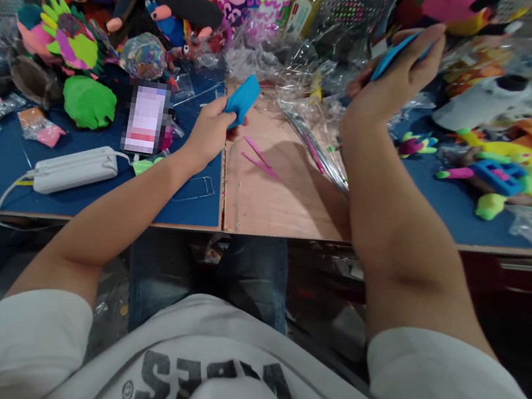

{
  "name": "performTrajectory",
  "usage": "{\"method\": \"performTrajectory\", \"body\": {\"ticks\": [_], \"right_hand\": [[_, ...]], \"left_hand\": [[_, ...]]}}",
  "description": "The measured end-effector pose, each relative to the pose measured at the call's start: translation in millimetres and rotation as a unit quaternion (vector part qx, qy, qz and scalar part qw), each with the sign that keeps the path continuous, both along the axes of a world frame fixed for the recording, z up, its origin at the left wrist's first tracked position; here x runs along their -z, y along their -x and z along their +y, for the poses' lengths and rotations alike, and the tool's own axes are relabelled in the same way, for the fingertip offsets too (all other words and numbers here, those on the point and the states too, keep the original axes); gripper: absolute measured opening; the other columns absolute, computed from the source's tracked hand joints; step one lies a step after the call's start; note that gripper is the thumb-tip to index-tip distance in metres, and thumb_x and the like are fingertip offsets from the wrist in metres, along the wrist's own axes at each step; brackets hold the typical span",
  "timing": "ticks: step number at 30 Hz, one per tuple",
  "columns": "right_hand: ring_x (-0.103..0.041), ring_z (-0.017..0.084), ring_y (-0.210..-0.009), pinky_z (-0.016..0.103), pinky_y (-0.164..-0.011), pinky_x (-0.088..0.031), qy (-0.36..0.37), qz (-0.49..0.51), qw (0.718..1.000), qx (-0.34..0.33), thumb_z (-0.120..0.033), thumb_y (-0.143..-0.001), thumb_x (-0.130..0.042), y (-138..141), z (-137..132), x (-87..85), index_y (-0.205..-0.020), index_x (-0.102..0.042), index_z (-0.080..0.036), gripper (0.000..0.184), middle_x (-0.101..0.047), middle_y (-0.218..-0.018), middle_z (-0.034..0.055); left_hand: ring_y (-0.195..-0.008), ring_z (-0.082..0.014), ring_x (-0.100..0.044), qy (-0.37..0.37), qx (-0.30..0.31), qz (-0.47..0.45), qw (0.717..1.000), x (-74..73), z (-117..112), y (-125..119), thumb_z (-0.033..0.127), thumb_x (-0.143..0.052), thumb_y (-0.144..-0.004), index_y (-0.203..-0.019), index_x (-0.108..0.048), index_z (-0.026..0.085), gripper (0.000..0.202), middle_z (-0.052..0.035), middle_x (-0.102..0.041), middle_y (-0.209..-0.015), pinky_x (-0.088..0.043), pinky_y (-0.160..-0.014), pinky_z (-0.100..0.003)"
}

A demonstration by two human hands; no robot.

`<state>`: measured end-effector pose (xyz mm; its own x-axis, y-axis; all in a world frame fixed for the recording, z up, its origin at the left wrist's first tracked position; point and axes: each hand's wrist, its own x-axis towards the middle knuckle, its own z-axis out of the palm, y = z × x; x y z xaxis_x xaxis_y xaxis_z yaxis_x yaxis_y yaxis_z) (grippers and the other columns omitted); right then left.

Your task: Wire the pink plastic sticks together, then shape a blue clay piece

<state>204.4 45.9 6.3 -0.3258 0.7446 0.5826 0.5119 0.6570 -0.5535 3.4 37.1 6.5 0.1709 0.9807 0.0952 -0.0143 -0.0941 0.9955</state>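
Note:
My left hand [208, 129] is closed round a lump of blue modelling clay [245, 95], pinched between thumb and fingers above the left edge of the wooden board. Farther right and higher, my right hand [393, 85] grips another piece of blue clay [392, 57]; the hand covers part of it. Below the left hand, two thin pink sticks [261, 167] lie on the wooden board [269, 210]. A bundle of thin metal rods [312, 143] rests between the hands, partly behind my right forearm.
Colourful clay figures [77, 38] crowd the back left, near a green lump [89, 102]. A phone [146, 118] and a white power bank-like block [75, 169] with a cable lie left. Clear plastic wrap [277, 54] and a bottle [305, 5] stand behind; a yellow-and-blue figure [514, 173] lies right.

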Motion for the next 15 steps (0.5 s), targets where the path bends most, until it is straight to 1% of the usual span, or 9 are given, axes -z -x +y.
{"method": "performTrajectory", "body": {"ticks": [2, 4, 6, 7, 8, 9, 11, 13, 15], "right_hand": [[-0.072, 0.044, -0.126, 0.065, -0.099, -0.067, -0.009, -0.002, 1.0, -0.007, -0.096, -0.098, -0.059, 11, -1, 0.4, -0.138, -0.067, -0.04, 0.07, -0.077, -0.12, 0.0107], [-0.071, 0.044, -0.126, 0.065, -0.1, -0.066, -0.021, -0.003, 1.0, -0.006, -0.098, -0.097, -0.058, 20, 2, 1.4, -0.136, -0.068, -0.039, 0.071, -0.076, -0.119, 0.011], [-0.071, 0.043, -0.123, 0.065, -0.1, -0.065, -0.034, -0.004, 0.999, 0.002, -0.101, -0.096, -0.054, 27, 7, 3.4, -0.128, -0.068, -0.038, 0.072, -0.075, -0.116, 0.0112], [-0.072, 0.042, -0.118, 0.064, -0.099, -0.065, -0.042, -0.002, 0.999, 0.012, -0.103, -0.096, -0.049, 29, 9, 4.4, -0.122, -0.068, -0.037, 0.073, -0.074, -0.112, 0.0112], [-0.072, 0.041, -0.112, 0.063, -0.096, -0.064, -0.047, -0.001, 0.999, 0.028, -0.105, -0.096, -0.043, 29, 10, 5.0, -0.113, -0.067, -0.036, 0.075, -0.073, -0.107, 0.0112], [-0.072, 0.04, -0.104, 0.063, -0.092, -0.063, -0.046, -0.003, 0.998, 0.047, -0.106, -0.096, -0.036, 29, 11, 5.0, -0.104, -0.065, -0.035, 0.078, -0.072, -0.1, 0.0111], [-0.069, 0.039, -0.089, 0.062, -0.085, -0.059, -0.034, -0.019, 0.994, 0.1, -0.106, -0.097, -0.024, 24, 13, 2.3, -0.091, -0.058, -0.034, 0.08, -0.067, -0.088, 0.011], [-0.067, 0.038, -0.084, 0.061, -0.083, -0.055, -0.023, -0.033, 0.987, 0.156, -0.103, -0.1, -0.022, 13, 19, -3.4, -0.087, -0.058, -0.036, 0.077, -0.067, -0.084, 0.0107], [-0.067, 0.037, -0.089, 0.059, -0.087, -0.054, -0.033, -0.02, 0.977, 0.212, -0.101, -0.103, -0.023, -5, 30, -9.4, -0.089, -0.06, -0.037, 0.075, -0.07, -0.088, 0.011]], "left_hand": [[-0.086, -0.0157, -0.076, 0.027, 0.024, -0.043, 0.998, -0.6, 2, 1, 0.024, -0.046, -0.114, -0.11, -0.07, 0.019, 0.025, -0.0056, -0.08, -0.102, -0.064, -0.085, -0.03], [-0.098, -0.02, -0.08, 0.025, 0.08, -0.068, 0.994, -1.4, 1, -1, 0.041, -0.045, -0.12, -0.109, -0.069, 0.018, 0.035, -0.0077, -0.078, -0.105, -0.065, -0.094, -0.035], [-0.111, -0.025, -0.08, -0.026, 0.113, -0.04, 0.992, -1.9, -3, -2, 0.058, -0.06, -0.117, -0.104, -0.069, 0.019, 0.042, -0.0078, -0.077, -0.105, -0.063, -0.102, -0.039], [-0.113, -0.0265, -0.079, -0.06, 0.112, -0.008, 0.992, -2.2, -5, -2, 0.061, -0.071, -0.111, -0.099, -0.069, 0.019, 0.043, -0.0073, -0.076, -0.104, -0.063, -0.102, -0.038], [-0.11, -0.0268, -0.079, -0.087, 0.105, 0.027, 0.99, -2.7, -6, -2, 0.059, -0.08, -0.106, -0.095, -0.069, 0.02, 0.043, -0.0069, -0.076, -0.101, -0.063, -0.1, -0.038], [-0.103, -0.0255, -0.079, -0.104, 0.096, 0.057, 0.988, -3.3, -7, -1, 0.056, -0.085, -0.103, -0.091, -0.068, 0.02, 0.042, -0.0066, -0.076, -0.098, -0.064, -0.094, -0.036], [-0.081, -0.02, -0.075, -0.106, 0.088, 0.092, 0.986, -4.9, -9, 1, 0.052, -0.082, -0.106, -0.088, -0.068, 0.02, 0.04, -0.006, -0.076, -0.09, -0.062, -0.077, -0.034], [-0.065, -0.015, -0.068, -0.104, 0.08, 0.105, 0.986, -6.3, -10, 4, 0.051, -0.075, -0.111, -0.087, -0.068, 0.021, 0.039, -0.0048, -0.076, -0.083, -0.056, -0.064, -0.03], [-0.06, -0.0129, -0.063, -0.123, 0.06, 0.114, 0.984, -6.7, -9, 6, 0.051, -0.072, -0.112, -0.083, -0.069, 0.022, 0.041, -0.0035, -0.075, -0.078, -0.052, -0.06, -0.029]]}}
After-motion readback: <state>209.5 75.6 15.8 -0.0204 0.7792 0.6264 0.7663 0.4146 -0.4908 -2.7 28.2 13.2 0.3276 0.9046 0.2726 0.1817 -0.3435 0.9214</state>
